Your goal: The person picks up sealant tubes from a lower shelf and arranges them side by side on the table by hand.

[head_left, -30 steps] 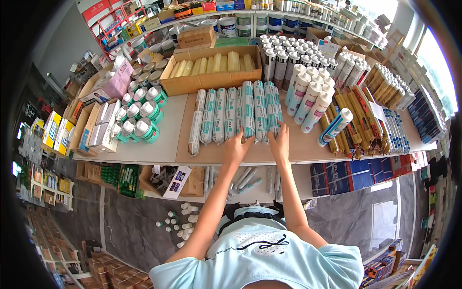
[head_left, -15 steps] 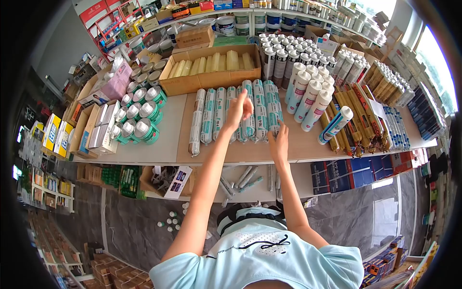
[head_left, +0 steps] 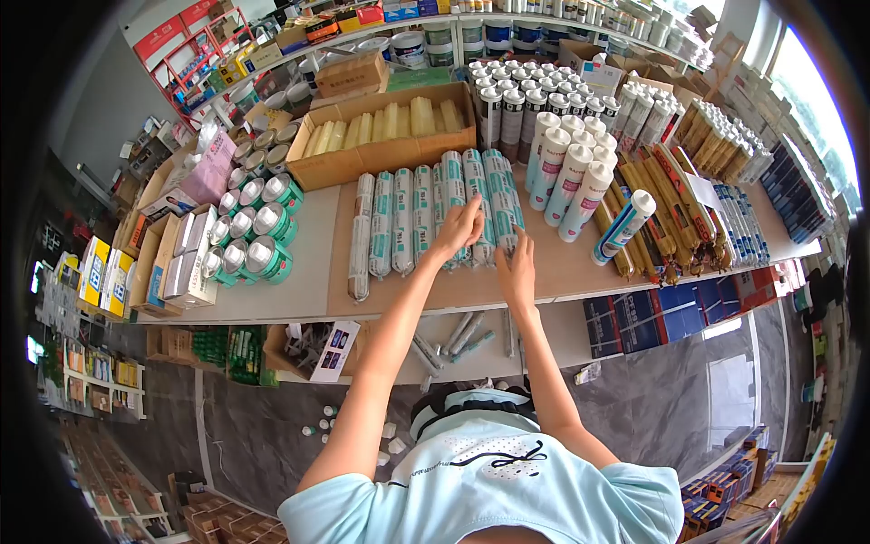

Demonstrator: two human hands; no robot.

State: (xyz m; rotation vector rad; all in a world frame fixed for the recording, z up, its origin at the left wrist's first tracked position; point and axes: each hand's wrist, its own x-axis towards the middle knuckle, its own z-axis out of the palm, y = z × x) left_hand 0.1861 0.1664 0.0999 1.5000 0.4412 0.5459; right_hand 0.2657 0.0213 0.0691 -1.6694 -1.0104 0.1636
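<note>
Foil sealant sausages (head_left: 421, 218) with white and teal wrapping lie side by side in a row on the table. My left hand (head_left: 459, 233) is over the right half of the row, fingers curled in; what they close on, if anything, is hidden. At the near ends of the rightmost sausages (head_left: 501, 195), my right hand (head_left: 517, 272) touches with thumb and fingers apart. The two rightmost sausages slant slightly, their far ends leaning left. Left of the row, one paler sausage (head_left: 360, 240) reaches nearer the table edge.
Behind the row stands an open carton (head_left: 381, 150) of pale yellow sticks. White-capped cartridges (head_left: 573, 186) and gold sausages (head_left: 648, 218) stand or lie to the right. Green cans (head_left: 263, 258) are at left. A lower shelf (head_left: 562, 340) holds loose tubes.
My left hand has come down along the sausages toward their near ends, and its fingers are more curled. My right hand stays at the near ends. The whole view has shifted slightly.
</note>
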